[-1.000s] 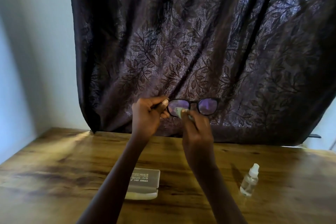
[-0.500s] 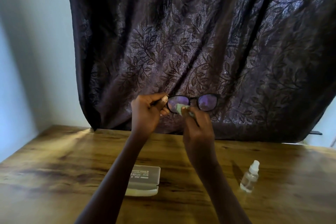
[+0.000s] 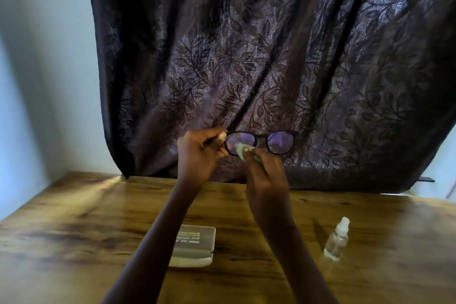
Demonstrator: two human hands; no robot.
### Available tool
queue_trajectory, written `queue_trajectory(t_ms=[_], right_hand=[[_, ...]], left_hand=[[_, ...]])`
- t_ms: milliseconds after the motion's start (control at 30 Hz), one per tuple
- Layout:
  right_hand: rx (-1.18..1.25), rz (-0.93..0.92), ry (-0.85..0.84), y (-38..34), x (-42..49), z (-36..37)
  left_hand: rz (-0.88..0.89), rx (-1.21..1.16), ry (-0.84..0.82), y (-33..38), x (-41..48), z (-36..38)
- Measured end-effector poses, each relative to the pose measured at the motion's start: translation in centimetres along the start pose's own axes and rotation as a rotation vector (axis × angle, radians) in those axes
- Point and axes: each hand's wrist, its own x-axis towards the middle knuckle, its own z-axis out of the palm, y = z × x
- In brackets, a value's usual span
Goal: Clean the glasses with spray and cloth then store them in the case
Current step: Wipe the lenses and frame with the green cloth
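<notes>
Black-framed glasses (image 3: pixel 281 142) are held up in the air above the table, in front of the curtain. My left hand (image 3: pixel 199 154) grips them at their left temple and hinge. My right hand (image 3: pixel 267 175) pinches a small pale green cloth (image 3: pixel 240 149) against the left lens. The closed grey glasses case (image 3: pixel 195 244) lies on the table below my left forearm, which hides its left side. A small clear spray bottle (image 3: pixel 336 239) with a white cap stands upright on the table to the right of my right forearm.
The wooden table (image 3: pixel 74 224) spans the lower half of the view. A dark leaf-patterned curtain (image 3: pixel 271 57) hangs behind it, down to the table's far edge. A pale wall (image 3: pixel 37 81) stands at the left.
The view has tilted slightly. Both hands stay raised with the glasses. The cloth has shifted a little on the left lens.
</notes>
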Motion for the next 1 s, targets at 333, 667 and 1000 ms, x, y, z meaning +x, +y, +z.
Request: queue_trajectory(t_ms=[333,667,1000], right_hand=[[0.03,-0.079,0.023,-1.2,1.7,0.9],[0.026,0.011,0.077,0.1,3.1,0.7],[0.008,-0.017,-0.003,0.3,0.3,1.0]], left_hand=[[0.012,0.021,0.012,0.4,0.1,0.7],[0.034,-0.014,-0.01,0.5,0.2,0.8],[0.032,0.012,0.004,-1.1,0.0,0.2]])
